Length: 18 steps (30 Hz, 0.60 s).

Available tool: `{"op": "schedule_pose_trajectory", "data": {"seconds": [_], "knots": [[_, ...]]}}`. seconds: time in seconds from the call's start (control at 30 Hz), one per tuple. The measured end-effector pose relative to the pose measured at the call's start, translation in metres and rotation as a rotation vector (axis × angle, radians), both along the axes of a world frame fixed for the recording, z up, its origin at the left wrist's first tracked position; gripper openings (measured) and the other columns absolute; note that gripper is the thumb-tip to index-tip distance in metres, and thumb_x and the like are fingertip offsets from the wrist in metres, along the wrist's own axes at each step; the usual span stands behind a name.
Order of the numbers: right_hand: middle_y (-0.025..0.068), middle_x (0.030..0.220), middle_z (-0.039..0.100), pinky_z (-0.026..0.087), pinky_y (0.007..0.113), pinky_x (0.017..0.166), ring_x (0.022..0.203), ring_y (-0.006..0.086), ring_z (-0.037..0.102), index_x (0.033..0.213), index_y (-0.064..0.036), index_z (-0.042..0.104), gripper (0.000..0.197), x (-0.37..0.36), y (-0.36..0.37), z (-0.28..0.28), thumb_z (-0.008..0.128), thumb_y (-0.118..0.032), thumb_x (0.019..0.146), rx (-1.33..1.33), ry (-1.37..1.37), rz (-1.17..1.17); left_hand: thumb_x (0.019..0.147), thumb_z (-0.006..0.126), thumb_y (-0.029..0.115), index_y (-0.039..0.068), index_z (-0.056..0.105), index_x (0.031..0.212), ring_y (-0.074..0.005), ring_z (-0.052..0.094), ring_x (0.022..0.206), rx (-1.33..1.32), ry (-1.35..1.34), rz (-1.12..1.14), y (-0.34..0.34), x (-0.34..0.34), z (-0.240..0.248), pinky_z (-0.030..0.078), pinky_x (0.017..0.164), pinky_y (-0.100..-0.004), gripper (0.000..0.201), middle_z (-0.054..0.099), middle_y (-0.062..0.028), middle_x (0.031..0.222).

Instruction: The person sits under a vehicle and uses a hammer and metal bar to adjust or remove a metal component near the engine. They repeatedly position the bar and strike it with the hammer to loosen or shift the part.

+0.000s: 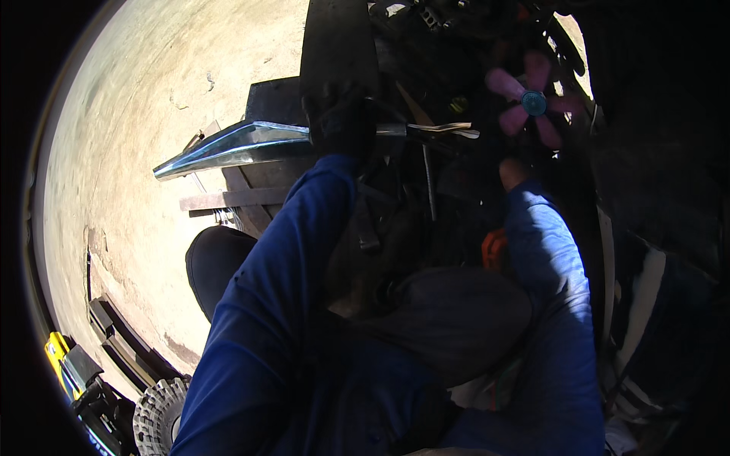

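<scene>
My left hand (341, 125), in a dark glove, is closed round the middle of a long, shiny bent metal piece (236, 150). The piece tapers to a point on the left, and on the right a thin split strip (456, 129) shows in line with it. Just beyond the hand stands a dark flat panel (338, 45). My right hand (515, 173) lies in deep shadow below a pink fan (534, 102) with a teal hub; its fingers are hidden. An orange object (493, 249) is beside my right sleeve, its kind unclear.
A flat metal bar (236, 199) and other dark pieces lie under the shiny piece. A thin rod (430, 182) stands out of the shadow. At the lower left are a knobby tyre (158, 410) and a yellow object (57, 353). Sunlit concrete floor (144, 167) spreads leftward.
</scene>
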State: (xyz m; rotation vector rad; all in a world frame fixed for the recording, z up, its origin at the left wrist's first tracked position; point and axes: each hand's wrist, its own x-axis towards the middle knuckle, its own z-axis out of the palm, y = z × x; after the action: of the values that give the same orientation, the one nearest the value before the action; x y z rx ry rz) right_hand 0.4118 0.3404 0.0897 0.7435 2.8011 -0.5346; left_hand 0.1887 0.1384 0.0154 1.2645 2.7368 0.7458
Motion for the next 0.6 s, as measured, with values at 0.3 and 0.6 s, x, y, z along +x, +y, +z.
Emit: {"op": "schedule_pose_trajectory", "data": {"seconds": [0.3,0.6], "knots": [[0.0179,0.14,0.061,0.048,0.051,0.104,0.127,0.034,0.06,0.135,-0.0108,0.065,0.046,-0.105,0.019,0.044,0.053,-0.039,0.1,0.111,0.082,0.054,0.092,0.064,0.032,0.032,0.073,0.124,-0.0321,0.034,0.153,0.057,0.015,-0.011,-0.004,-0.003,-0.01,0.01,0.128,-0.0628,0.034,0.054,-0.0002,0.155],[0.0182,0.145,0.059,0.045,0.054,0.108,0.133,0.036,0.056,0.138,-0.0132,0.064,0.051,-0.261,0.019,0.028,0.05,-0.045,0.1,0.197,-0.04,0.107,0.09,0.066,0.039,0.024,0.07,0.124,-0.0366,0.036,0.15,0.046,0.04,-0.024,0.0,-0.007,-0.005,0.012,0.124,-0.0708,0.037,0.057,-0.0043,0.149]]}}
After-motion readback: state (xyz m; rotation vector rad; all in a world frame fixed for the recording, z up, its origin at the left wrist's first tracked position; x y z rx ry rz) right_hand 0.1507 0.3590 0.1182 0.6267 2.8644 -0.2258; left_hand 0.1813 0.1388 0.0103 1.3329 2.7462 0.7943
